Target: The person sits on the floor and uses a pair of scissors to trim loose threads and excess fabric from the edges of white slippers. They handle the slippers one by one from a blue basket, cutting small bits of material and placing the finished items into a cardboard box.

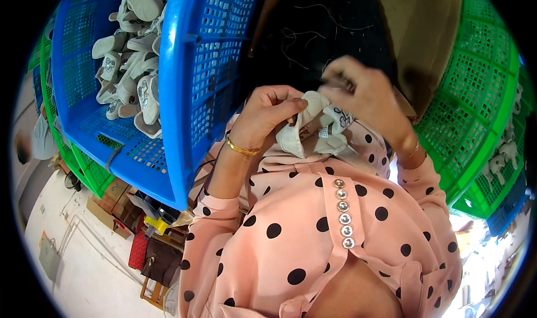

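My left hand (267, 115) pinches the edge of a small cream cloth shoe (305, 119) between thumb and fingers, in front of my waist. The shoe has a soft folded upper, a printed pattern and a little white label. Close against its right side is another pale cloth piece (339, 121) with a dark line drawing; whether the two are joined I cannot tell. Over this piece my right hand (363, 91) is raised with curled fingers, blurred by motion. What those fingers hold, if anything, is hidden.
At the left a blue plastic basket (170, 94) is tilted, with several similar cream shoes (137, 66) heaped inside. A green basket (475, 94) rises on the right. Loose threads (299, 35) lie on a dark surface ahead, beside a brown board (422, 32).
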The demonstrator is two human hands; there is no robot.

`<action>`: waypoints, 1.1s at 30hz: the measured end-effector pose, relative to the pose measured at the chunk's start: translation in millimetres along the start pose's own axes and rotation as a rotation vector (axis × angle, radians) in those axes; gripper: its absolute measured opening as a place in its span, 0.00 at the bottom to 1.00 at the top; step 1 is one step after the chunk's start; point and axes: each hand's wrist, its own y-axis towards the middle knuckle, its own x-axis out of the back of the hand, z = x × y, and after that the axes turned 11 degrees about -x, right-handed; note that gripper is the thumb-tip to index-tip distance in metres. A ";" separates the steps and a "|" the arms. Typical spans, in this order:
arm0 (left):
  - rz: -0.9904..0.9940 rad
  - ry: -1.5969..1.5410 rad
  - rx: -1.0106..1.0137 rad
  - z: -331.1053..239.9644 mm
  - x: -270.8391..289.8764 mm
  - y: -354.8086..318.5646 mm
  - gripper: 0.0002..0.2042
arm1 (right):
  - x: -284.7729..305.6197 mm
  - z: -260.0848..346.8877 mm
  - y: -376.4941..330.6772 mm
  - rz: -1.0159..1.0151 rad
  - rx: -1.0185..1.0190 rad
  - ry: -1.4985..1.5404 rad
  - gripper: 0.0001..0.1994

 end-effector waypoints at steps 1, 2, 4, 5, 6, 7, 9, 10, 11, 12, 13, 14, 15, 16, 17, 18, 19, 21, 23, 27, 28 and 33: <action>0.005 0.014 -0.002 -2.1 -0.9 -0.5 0.04 | -4.4 -3.5 -2.9 0.164 -0.004 -0.011 0.10; -0.010 0.036 0.002 -3.8 -3.7 -0.2 0.04 | -8.0 -4.7 -2.9 0.128 -0.021 -0.029 0.10; -0.041 0.085 0.009 -6.2 -10.0 0.8 0.04 | -14.0 -5.5 0.7 0.056 -0.054 -0.061 0.10; -0.032 0.088 0.001 -7.0 -9.5 0.2 0.05 | -12.8 -10.1 4.4 -0.079 -0.096 -0.128 0.10; -0.024 0.091 -0.006 -7.7 -8.9 -0.4 0.05 | -8.2 -10.4 6.6 -0.189 -0.128 -0.150 0.09; -0.014 0.091 -0.015 -7.9 -8.6 -0.1 0.05 | -2.4 -12.4 5.8 -0.175 -0.141 -0.092 0.09; -0.095 0.062 -0.042 -7.8 -18.8 1.0 0.06 | 2.7 -16.1 0.9 -0.138 -0.111 -0.038 0.12; -0.132 0.045 -0.052 -6.7 -23.5 2.0 0.07 | 3.3 -17.5 -6.3 -0.115 -0.071 -0.043 0.13; -0.094 0.099 -0.047 -6.1 -22.4 3.5 0.07 | 3.5 -18.4 -12.8 -0.092 -0.032 -0.047 0.15; -0.057 0.153 -0.043 -5.8 -18.8 5.5 0.07 | 3.9 -19.0 -17.8 -0.095 -0.028 -0.086 0.16; -0.022 0.209 -0.038 -6.0 -15.0 6.7 0.07 | 3.9 -18.8 -21.9 -0.097 -0.022 -0.122 0.17; -0.013 0.201 -0.028 -5.4 -11.9 7.3 0.08 | 3.5 -18.9 -25.6 -0.099 -0.015 -0.158 0.19; -0.005 0.193 -0.018 -4.4 -9.0 7.8 0.08 | 1.8 -19.9 -28.8 -0.157 0.044 -0.237 0.19; 0.001 0.187 -0.008 -4.2 -6.9 7.6 0.08 | 0.3 -20.5 -31.1 -0.167 0.078 -0.268 0.19; -0.005 0.163 -0.003 -4.8 -6.2 7.1 0.08 | -0.9 -20.9 -33.2 -0.177 0.112 -0.299 0.20; -0.012 0.140 0.001 -5.3 -5.8 6.4 0.08 | -2.0 -21.5 -34.3 -0.187 0.146 -0.330 0.20; -0.018 0.116 0.004 -5.9 -5.9 6.0 0.08 | -3.1 -21.8 -34.7 -0.205 0.160 -0.359 0.20; -0.025 0.110 0.017 -7.5 -7.2 5.3 0.08 | -5.7 -21.1 -34.7 -0.241 0.188 -0.416 0.20; -0.035 0.111 0.026 -7.5 -6.9 4.8 0.08 | -6.9 -18.4 -33.9 -0.262 0.193 -0.453 0.19; -0.049 0.108 0.031 -6.7 -5.4 4.1 0.08 | -5.4 -14.2 -31.9 -0.259 0.240 -0.478 0.19; -0.050 0.102 0.031 -7.0 -6.0 3.9 0.08 | -5.8 -14.3 -31.7 -0.255 0.236 -0.488 0.19; -0.064 0.094 0.019 -8.6 -8.6 2.8 0.08 | -5.9 -10.9 -31.6 -0.248 0.234 -0.515 0.19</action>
